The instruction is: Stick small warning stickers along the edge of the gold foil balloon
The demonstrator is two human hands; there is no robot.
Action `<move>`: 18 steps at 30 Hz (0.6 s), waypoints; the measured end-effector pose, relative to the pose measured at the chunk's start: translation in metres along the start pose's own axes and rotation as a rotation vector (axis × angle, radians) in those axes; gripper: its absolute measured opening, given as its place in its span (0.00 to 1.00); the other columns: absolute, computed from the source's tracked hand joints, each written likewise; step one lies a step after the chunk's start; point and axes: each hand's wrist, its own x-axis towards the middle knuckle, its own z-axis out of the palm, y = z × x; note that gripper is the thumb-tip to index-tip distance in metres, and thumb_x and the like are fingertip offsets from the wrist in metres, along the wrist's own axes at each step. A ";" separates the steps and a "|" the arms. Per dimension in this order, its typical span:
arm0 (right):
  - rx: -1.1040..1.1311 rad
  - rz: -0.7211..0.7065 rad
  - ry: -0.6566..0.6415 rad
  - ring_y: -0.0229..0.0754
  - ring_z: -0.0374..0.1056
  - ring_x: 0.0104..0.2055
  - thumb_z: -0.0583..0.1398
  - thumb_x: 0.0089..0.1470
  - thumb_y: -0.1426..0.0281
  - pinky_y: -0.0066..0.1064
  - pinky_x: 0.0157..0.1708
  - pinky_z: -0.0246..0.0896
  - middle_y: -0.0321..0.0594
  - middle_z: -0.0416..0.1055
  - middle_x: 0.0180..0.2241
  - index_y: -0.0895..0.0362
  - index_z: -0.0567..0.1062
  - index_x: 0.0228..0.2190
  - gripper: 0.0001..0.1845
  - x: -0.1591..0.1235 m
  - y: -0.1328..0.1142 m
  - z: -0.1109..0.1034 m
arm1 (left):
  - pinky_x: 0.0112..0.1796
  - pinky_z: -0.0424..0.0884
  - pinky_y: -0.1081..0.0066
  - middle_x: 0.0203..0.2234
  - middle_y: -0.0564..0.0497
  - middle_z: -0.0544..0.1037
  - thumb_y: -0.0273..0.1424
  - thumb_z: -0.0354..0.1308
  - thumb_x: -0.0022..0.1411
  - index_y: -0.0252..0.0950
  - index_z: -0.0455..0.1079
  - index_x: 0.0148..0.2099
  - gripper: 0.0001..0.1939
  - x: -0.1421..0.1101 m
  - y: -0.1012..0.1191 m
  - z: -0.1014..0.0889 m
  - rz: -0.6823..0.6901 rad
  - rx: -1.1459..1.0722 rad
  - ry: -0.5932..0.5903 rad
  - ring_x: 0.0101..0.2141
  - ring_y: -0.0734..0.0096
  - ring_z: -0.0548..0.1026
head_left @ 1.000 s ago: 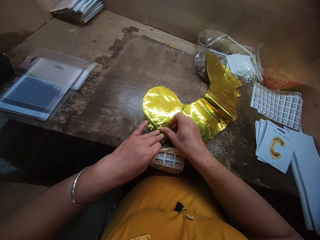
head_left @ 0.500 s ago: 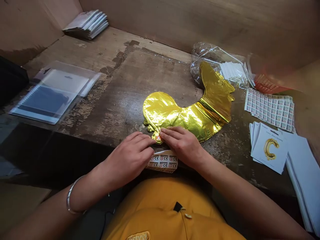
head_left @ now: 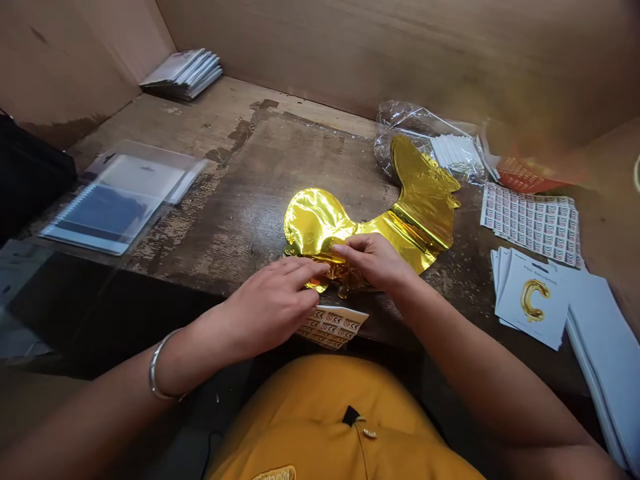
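Head: gold foil [head_left: 313, 212] near table edge [head_left: 200, 285]

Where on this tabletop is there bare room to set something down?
The widest bare patch of the table lies between the clear sleeves on the left and the gold foil, reaching back toward the rear panel. The right is crowded with a plastic packet, sticker sheets and balloon cards. The left hand and right hand occupy the front middle.

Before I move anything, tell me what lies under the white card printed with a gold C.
Other white cards show along its left edge; the rest of them, including any print, is covered.
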 end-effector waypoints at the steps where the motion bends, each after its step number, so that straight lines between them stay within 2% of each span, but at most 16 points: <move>1: 0.018 0.015 -0.035 0.31 0.51 0.21 0.58 0.51 0.51 0.27 0.22 0.45 0.30 0.56 0.18 0.58 0.69 0.18 0.23 0.003 0.000 -0.001 | 0.56 0.64 0.57 0.57 0.41 0.69 0.28 0.55 0.63 0.34 0.73 0.35 0.06 0.003 0.001 0.000 0.018 0.003 -0.006 0.56 0.54 0.68; 4: 0.008 0.011 -0.078 0.32 0.50 0.21 0.57 0.50 0.51 0.27 0.22 0.45 0.30 0.55 0.18 0.58 0.68 0.18 0.23 0.011 -0.001 -0.002 | 0.57 0.62 0.54 0.59 0.39 0.65 0.28 0.56 0.62 0.34 0.73 0.35 0.06 0.011 0.001 0.002 0.035 0.014 -0.018 0.58 0.50 0.64; 6: -0.051 -0.020 -0.021 0.32 0.50 0.21 0.56 0.52 0.53 0.27 0.22 0.46 0.30 0.55 0.17 0.57 0.66 0.17 0.23 0.012 -0.004 0.000 | 0.58 0.61 0.53 0.59 0.38 0.65 0.29 0.55 0.62 0.33 0.73 0.34 0.07 0.015 -0.001 0.005 0.054 -0.015 -0.053 0.59 0.49 0.63; 9: -0.171 -0.121 0.241 0.36 0.59 0.24 0.54 0.56 0.57 0.29 0.26 0.55 0.34 0.63 0.20 0.57 0.69 0.21 0.20 0.003 -0.009 0.005 | 0.57 0.63 0.53 0.55 0.39 0.70 0.30 0.53 0.64 0.34 0.74 0.34 0.09 0.019 -0.008 0.010 0.083 -0.115 -0.119 0.56 0.53 0.66; 11: -0.326 -0.261 0.382 0.44 0.68 0.35 0.58 0.54 0.59 0.35 0.36 0.63 0.43 0.73 0.32 0.60 0.74 0.34 0.15 -0.012 -0.010 0.009 | 0.53 0.67 0.55 0.48 0.42 0.74 0.30 0.53 0.64 0.35 0.74 0.34 0.10 0.020 -0.013 0.013 0.073 -0.177 -0.144 0.52 0.56 0.70; 13: -0.527 -0.386 0.366 0.52 0.66 0.49 0.63 0.49 0.65 0.44 0.48 0.62 0.53 0.72 0.47 0.62 0.72 0.46 0.23 -0.030 -0.006 0.013 | 0.47 0.71 0.57 0.40 0.43 0.75 0.30 0.53 0.64 0.35 0.73 0.33 0.09 0.021 -0.015 0.015 0.056 -0.211 -0.156 0.46 0.58 0.72; 14: -0.606 -0.417 0.319 0.54 0.65 0.52 0.63 0.48 0.69 0.46 0.51 0.61 0.54 0.70 0.50 0.61 0.72 0.47 0.23 -0.037 -0.004 0.014 | 0.46 0.72 0.58 0.37 0.44 0.75 0.30 0.53 0.64 0.35 0.73 0.33 0.09 0.021 -0.015 0.015 0.051 -0.217 -0.160 0.44 0.58 0.72; 16: -0.655 -0.394 0.258 0.52 0.67 0.50 0.60 0.50 0.75 0.46 0.51 0.62 0.51 0.73 0.48 0.58 0.76 0.41 0.14 -0.045 0.002 0.011 | 0.46 0.71 0.57 0.38 0.43 0.76 0.31 0.52 0.65 0.35 0.72 0.33 0.10 0.020 -0.015 0.014 0.047 -0.220 -0.168 0.44 0.58 0.72; 18: -0.547 -0.294 0.275 0.47 0.71 0.42 0.57 0.52 0.76 0.41 0.45 0.65 0.45 0.77 0.39 0.56 0.78 0.34 0.10 -0.040 0.006 -0.004 | 0.51 0.68 0.55 0.46 0.41 0.74 0.31 0.51 0.66 0.35 0.72 0.34 0.11 0.019 -0.015 0.013 0.044 -0.222 -0.174 0.50 0.56 0.70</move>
